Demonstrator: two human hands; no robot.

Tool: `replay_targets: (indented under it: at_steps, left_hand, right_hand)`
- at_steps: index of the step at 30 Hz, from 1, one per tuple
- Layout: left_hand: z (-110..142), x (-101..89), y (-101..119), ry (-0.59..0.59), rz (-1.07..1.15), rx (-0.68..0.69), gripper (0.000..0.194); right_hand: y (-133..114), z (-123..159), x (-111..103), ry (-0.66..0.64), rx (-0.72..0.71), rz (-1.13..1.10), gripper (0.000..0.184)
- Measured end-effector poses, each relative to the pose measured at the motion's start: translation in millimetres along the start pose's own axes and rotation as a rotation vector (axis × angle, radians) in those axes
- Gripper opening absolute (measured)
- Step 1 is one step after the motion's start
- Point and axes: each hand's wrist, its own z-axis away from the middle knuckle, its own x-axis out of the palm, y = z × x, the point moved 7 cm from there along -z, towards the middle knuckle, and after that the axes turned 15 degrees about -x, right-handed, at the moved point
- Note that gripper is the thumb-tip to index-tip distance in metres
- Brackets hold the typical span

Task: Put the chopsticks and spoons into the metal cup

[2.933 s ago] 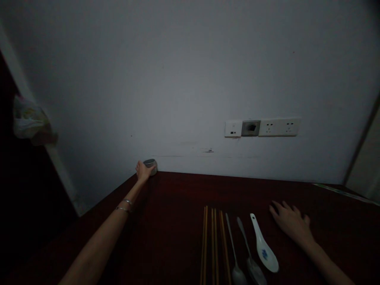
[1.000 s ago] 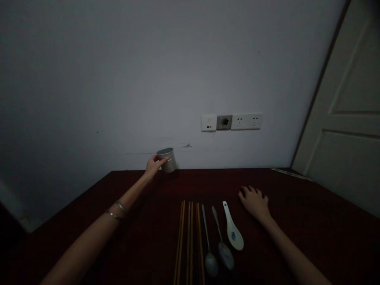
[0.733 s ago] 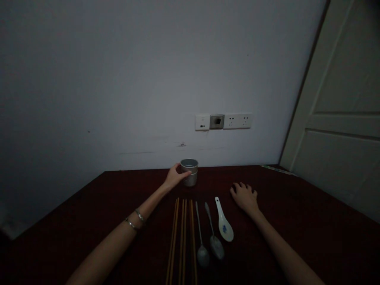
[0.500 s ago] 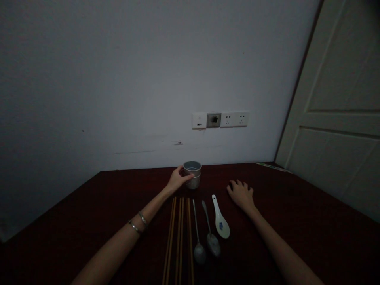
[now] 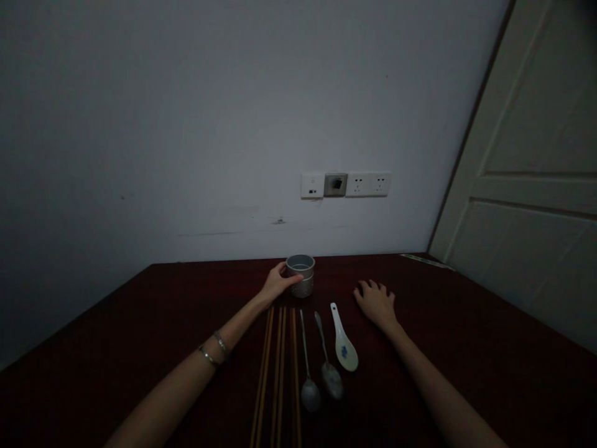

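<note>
My left hand (image 5: pixel 278 286) is wrapped round a small metal cup (image 5: pixel 301 274) that stands upright on the dark red table (image 5: pixel 466 336), just beyond the utensils. My right hand (image 5: pixel 375 302) lies flat on the table with fingers spread, to the right of a white ceramic spoon (image 5: pixel 343 346) with a blue mark. Two metal spoons (image 5: pixel 317 367) lie side by side left of it. Several wooden chopsticks (image 5: pixel 277 373) lie in a row further left, pointing away from me.
A white wall (image 5: pixel 186 124) rises behind the table, with a strip of sockets (image 5: pixel 346 184). A pale door (image 5: pixel 532 205) stands at the right. A thin flat strip (image 5: pixel 426 261) lies at the table's far right edge. The room is dim.
My left hand brought the metal cup from the far left corner of the table to the middle, beyond the utensils, and set it down. My right hand stayed flat on the table.
</note>
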Motion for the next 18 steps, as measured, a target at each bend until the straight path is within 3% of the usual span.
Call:
replay_targets:
  at_steps: [18]
  left_hand:
    - [1.9,3.0,-3.2,-0.043,0.027,-0.001,0.05]
  right_hand:
    - [0.3,0.4,-0.1,0.0,0.0,0.006,0.044]
